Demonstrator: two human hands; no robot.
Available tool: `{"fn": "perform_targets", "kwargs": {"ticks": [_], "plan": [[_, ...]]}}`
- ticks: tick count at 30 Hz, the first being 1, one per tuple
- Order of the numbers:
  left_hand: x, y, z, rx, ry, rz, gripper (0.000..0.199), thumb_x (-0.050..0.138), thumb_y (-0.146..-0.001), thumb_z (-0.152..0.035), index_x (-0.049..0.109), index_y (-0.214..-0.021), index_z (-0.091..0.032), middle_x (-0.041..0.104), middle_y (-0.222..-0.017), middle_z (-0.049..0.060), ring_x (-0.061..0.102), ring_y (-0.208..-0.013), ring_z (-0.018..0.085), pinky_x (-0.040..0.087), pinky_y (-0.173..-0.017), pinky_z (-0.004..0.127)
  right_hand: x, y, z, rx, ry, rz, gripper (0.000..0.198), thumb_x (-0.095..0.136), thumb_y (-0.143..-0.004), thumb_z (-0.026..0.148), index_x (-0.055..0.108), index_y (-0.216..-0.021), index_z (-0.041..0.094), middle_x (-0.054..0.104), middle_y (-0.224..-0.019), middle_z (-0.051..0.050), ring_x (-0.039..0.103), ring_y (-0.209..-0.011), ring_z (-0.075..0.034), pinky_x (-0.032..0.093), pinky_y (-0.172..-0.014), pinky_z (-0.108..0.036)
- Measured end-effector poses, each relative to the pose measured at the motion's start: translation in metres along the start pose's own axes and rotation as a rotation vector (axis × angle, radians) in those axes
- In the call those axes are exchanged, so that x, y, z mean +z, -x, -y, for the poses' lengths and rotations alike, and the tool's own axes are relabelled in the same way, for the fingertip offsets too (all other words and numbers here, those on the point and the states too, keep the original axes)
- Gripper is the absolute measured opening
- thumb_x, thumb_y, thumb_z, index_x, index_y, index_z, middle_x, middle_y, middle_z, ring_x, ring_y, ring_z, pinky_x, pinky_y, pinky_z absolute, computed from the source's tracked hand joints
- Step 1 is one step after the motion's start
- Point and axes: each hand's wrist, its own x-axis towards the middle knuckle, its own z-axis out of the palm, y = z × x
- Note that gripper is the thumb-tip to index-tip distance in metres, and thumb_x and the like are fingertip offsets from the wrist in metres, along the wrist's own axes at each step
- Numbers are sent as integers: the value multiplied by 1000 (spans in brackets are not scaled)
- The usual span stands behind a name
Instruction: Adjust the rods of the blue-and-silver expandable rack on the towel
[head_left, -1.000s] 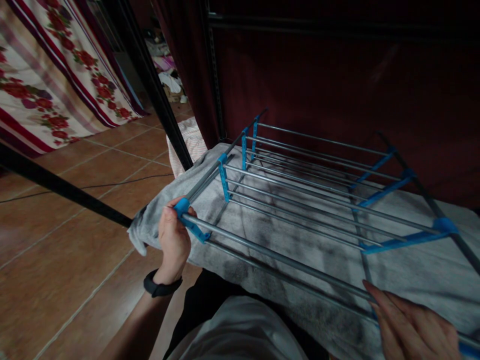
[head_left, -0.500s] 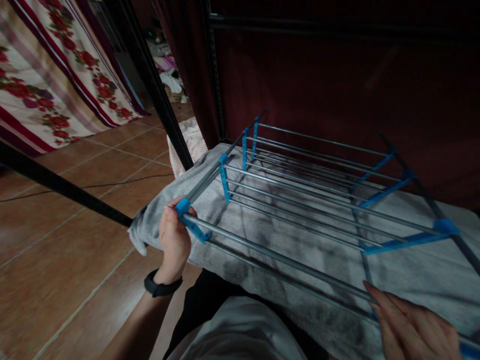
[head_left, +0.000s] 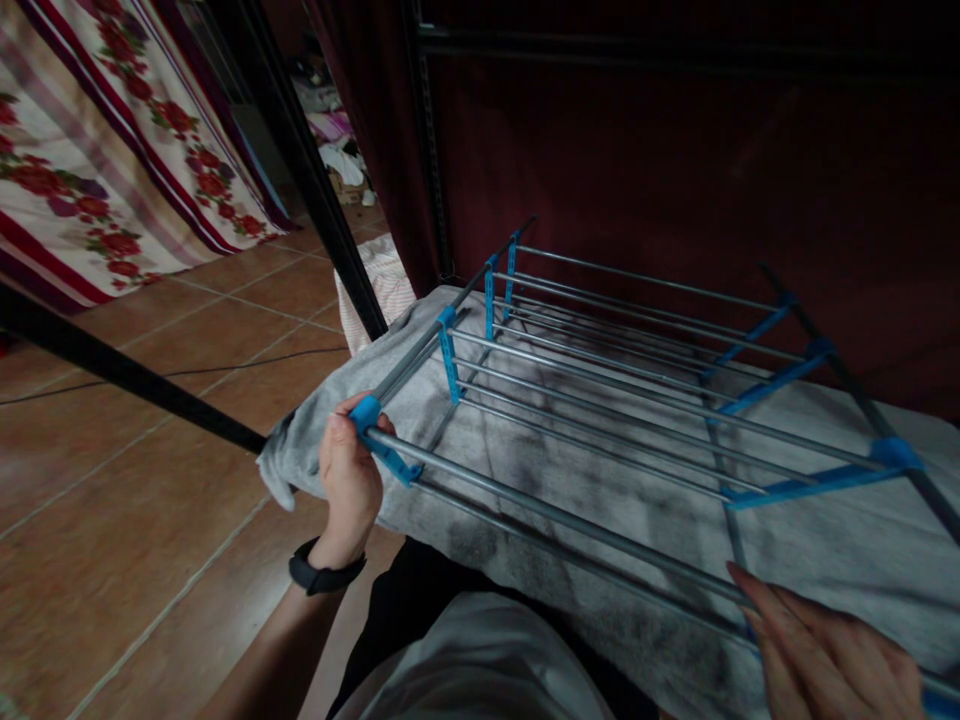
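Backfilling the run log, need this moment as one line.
left hand: gripping blue corner joint | right hand: holding near metal bar | rack: over grey cloth

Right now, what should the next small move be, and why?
Perhaps lift the front bar of the rack slightly, both sides together: the left hand grips a blue corner, and the right hand holds the bar toward its other end, so support looks balanced.

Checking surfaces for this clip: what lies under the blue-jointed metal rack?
Under the rack a grey cloth shows between the bars; whatever that cloth covers there cannot be seen.
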Motion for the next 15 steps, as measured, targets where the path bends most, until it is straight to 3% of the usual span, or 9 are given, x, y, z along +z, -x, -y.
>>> {"fn": "perform_targets", "kwargs": {"ticks": [15], "plan": [[2, 6, -3, 108, -251, -11, 63, 46, -93, -79, 70, -109, -22, 63, -71, 1, 58, -61, 18, 47, -52, 31, -2, 0, -3, -19, -46, 29, 59, 61, -100, 23, 49, -156, 35, 77, -108, -4, 68, -84, -21, 41, -80, -38]]}}
